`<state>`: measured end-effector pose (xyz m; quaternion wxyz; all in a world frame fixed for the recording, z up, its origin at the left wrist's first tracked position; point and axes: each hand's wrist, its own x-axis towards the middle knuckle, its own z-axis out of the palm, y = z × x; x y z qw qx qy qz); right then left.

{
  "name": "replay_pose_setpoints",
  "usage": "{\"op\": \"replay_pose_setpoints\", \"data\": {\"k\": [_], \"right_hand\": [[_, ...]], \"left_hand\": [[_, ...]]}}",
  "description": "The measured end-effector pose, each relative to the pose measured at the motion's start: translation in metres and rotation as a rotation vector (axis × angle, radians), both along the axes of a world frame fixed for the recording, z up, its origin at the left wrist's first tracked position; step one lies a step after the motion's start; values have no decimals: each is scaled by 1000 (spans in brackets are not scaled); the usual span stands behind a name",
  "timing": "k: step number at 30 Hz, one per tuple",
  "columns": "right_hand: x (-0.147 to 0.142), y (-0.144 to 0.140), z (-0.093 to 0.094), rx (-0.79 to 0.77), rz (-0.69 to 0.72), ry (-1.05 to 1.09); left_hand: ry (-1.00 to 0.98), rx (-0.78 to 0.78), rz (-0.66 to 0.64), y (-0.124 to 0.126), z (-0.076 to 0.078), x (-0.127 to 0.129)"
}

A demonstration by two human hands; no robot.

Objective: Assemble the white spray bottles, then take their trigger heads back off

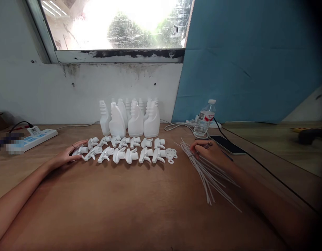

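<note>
My left hand (pixel 62 156) is closed around a white trigger spray head (pixel 81 150) at the left end of two rows of such heads (pixel 131 156). Over on the right, my right hand (pixel 206 150) pinches at the upper part of a loose bundle of thin white dip tubes (pixel 202 171); how many tubes are between its fingers is hard to make out. Several flat white washers (pixel 171 161) lie in a small pile between the spray heads and the tubes. Behind the heads, several white spray bottles (pixel 136 120) stand upright without tops.
A clear water bottle (pixel 202 122) stands behind my right hand, near a dark phone (pixel 227 144) and a black cable (pixel 270 175). On the left lies a white power strip (pixel 35 140). The wall, a window (pixel 119 26) and a blue sheet (pixel 244 62) bound the table's back.
</note>
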<state>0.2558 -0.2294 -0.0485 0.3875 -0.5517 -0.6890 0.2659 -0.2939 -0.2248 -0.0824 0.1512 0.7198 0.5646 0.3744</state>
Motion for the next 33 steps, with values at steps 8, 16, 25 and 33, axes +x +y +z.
{"op": "replay_pose_setpoints", "data": {"k": [8, 16, 25, 33], "right_hand": [[-1, 0, -2, 4, -21, -25], [5, 7, -9, 3, 3, -73], [8, 11, -13, -10, 6, -91], [7, 12, -13, -16, 3, -98]], "left_hand": [[-1, -35, -15, 7, -5, -3], [90, -130, -121, 8, 8, -6], [174, -51, -70, 37, -13, -30], [242, -71, 6, 35, -9, -25]]}}
